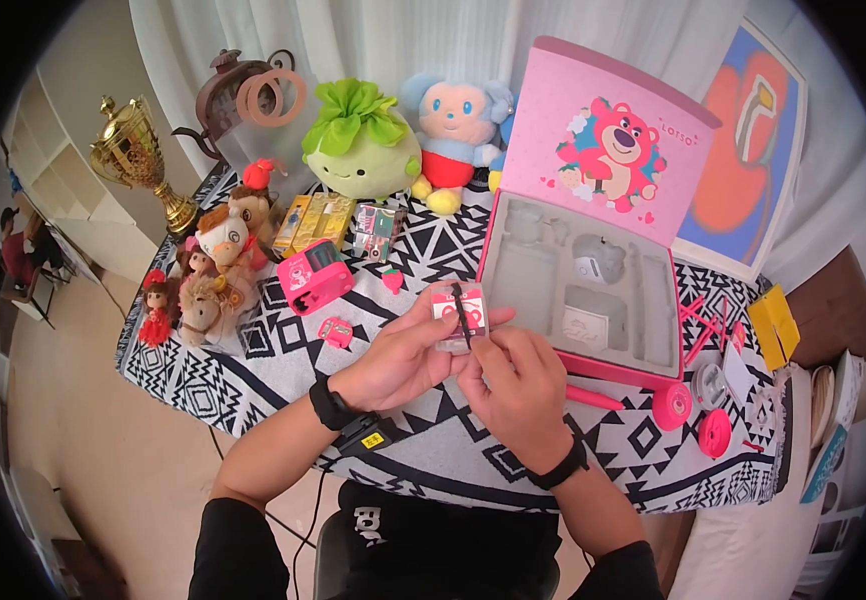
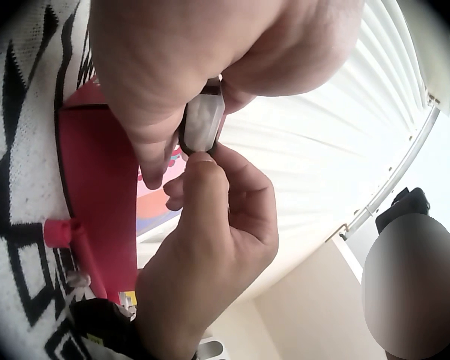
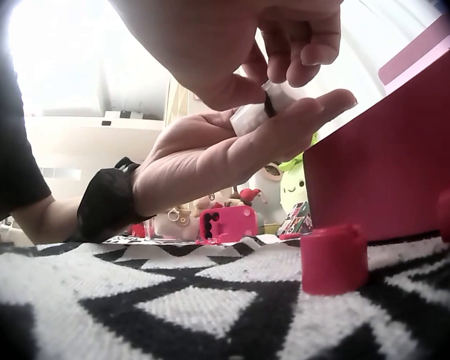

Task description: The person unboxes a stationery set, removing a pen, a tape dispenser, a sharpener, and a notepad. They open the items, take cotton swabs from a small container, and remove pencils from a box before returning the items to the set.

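Observation:
A small clear box (image 1: 445, 300) with a pink-and-white printed face sits in my left hand (image 1: 398, 352), over the front of the table. The left thumb lies over its near left edge, and the left fingers support it from beneath. A black elastic band (image 1: 460, 300) runs lengthwise across the box. With thumb and forefinger my right hand (image 1: 521, 385) pinches this band at the box's near end. The left wrist view shows the right thumb tip (image 2: 202, 159) right at the end of the pale box (image 2: 202, 124).
Right of the hands stands an open pink gift box (image 1: 583, 366) with a grey moulded insert. Pink round tape holders (image 1: 672, 406) and pens lie beyond it. To the left are a pink sharpener-like device (image 1: 315, 277), a small pink item (image 1: 335, 332) and several dolls (image 1: 158, 305). Plush toys (image 1: 363, 160) stand behind.

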The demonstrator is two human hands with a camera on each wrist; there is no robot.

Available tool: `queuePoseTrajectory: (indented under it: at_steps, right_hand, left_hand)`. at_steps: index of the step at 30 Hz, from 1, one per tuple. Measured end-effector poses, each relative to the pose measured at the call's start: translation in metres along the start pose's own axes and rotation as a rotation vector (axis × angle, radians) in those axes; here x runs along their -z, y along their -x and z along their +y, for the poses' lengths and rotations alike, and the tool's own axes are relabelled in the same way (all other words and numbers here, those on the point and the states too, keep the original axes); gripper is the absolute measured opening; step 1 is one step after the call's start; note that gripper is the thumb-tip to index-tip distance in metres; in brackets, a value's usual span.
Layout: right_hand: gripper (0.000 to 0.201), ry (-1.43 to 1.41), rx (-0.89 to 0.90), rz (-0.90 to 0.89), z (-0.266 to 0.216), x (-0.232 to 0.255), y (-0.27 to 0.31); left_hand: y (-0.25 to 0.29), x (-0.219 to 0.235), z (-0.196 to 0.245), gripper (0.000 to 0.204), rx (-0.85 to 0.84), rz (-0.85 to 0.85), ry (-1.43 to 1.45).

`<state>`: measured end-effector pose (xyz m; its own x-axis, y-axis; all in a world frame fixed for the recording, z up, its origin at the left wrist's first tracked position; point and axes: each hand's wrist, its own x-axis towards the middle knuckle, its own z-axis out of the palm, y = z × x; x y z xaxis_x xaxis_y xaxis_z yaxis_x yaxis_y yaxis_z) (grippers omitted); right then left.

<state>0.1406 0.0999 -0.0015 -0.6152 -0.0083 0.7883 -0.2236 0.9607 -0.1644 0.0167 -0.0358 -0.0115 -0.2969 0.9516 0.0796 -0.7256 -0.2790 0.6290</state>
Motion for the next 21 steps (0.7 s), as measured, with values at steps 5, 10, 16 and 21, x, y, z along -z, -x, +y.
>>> queuePoseTrajectory:
  at_steps: [5,10,16,21]
  right_hand:
    - [0.028,0.038,0.036,0.046,0.006,0.002,0.003]
    - [0.020,-0.069,-0.192,0.124,0.021,0.015,-0.003]
    - [0.016,-0.371,-0.416,0.107,0.031,0.026,-0.007]
    - [0.023,-0.478,-0.448,-0.012,0.030,0.026,-0.007]
  left_hand:
    - [0.001,-0.001,0.005,0.043,0.013,-0.002,0.012]
    - [0.009,-0.003,0.020,0.054,0.143,-0.010,-0.178]
    - [0.013,0.014,0.011,0.054,0.259,-0.052,-0.285]
    - [0.009,0.026,0.034,0.056,0.210,-0.117,-0.101]
